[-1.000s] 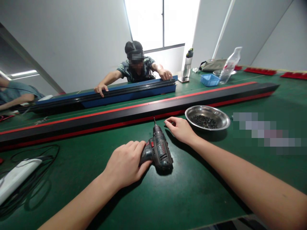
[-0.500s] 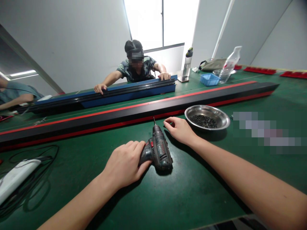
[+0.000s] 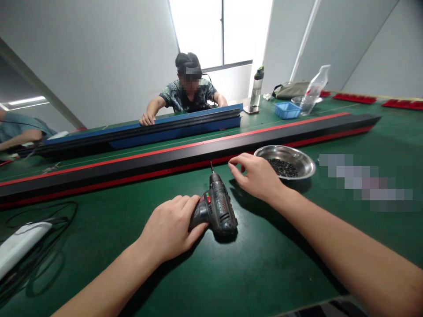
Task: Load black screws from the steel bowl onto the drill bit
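Note:
My left hand (image 3: pixel 172 226) is wrapped round the grip of a dark cordless drill (image 3: pixel 222 209), which lies on its side on the green table. The drill's bit points away from me toward a long black and red strip (image 3: pixel 185 155). A small green light shows beside the red switch on the drill. To the right of the bit, my right hand (image 3: pixel 256 176) is raised slightly over the table, thumb and index finger brought together in a pinch. Whatever is between those fingertips is too small to make out. Just behind that hand stands a steel bowl (image 3: pixel 306 169) of small black screws (image 3: pixel 283 168).
Across the table, a co-worker (image 3: pixel 187 94) leans over a blue and black strip (image 3: pixel 172 127). A blue basket (image 3: pixel 287 111), a drinking bottle (image 3: pixel 256 90) and a tilted plastic bottle (image 3: pixel 313 92) stand at the back. A white device (image 3: pixel 24 244) with black cables lies at left.
My right hand has lifted a little and shifted slightly right, partly covering the bowl's edge. A green light now shows on the drill. The co-worker's hands have moved.

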{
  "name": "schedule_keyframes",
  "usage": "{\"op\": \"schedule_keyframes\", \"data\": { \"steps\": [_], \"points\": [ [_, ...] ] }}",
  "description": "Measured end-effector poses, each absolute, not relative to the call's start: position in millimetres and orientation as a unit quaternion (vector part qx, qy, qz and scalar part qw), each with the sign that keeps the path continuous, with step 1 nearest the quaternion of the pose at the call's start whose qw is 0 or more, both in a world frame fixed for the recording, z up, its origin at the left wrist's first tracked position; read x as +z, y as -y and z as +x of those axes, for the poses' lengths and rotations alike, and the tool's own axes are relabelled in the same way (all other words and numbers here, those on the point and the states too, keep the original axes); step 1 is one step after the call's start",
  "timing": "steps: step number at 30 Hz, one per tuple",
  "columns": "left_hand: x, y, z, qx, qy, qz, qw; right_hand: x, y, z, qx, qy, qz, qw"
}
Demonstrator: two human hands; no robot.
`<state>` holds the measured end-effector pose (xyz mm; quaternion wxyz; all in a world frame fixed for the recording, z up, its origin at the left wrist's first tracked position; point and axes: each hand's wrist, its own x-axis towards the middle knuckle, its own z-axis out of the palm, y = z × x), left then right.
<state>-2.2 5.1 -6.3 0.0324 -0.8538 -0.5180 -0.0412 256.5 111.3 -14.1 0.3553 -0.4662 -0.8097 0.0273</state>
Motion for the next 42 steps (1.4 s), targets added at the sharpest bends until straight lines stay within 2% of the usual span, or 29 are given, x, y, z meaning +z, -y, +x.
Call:
{"op": "schedule_keyframes", "data": {
  "steps": [6,12,17,24,28,42],
  "points": [
    [-5,-4,-5,-0.036,0.494,-0.869,0.013,14,-123,298,-0.067,0.709,-0.619,0.332],
    [-4,-4,-7,-0.040,0.470,-0.882,0.003,23,-140,332,-0.012,0.642,-0.717,0.272],
    [-3,-4,-8,-0.039,0.470,-0.882,-0.002,18,-147,342,0.021,0.624,-0.749,0.222],
    [-2,-3,-7,-0.035,0.473,-0.880,-0.004,0,-158,340,0.068,0.688,-0.719,0.073],
    [-2,-3,-7,-0.035,0.471,-0.881,-0.006,4,-156,336,0.075,0.703,-0.706,0.028],
    [-2,-4,-7,-0.036,0.469,-0.882,-0.002,3,-151,332,0.076,0.712,-0.696,0.046]
  ]
}}
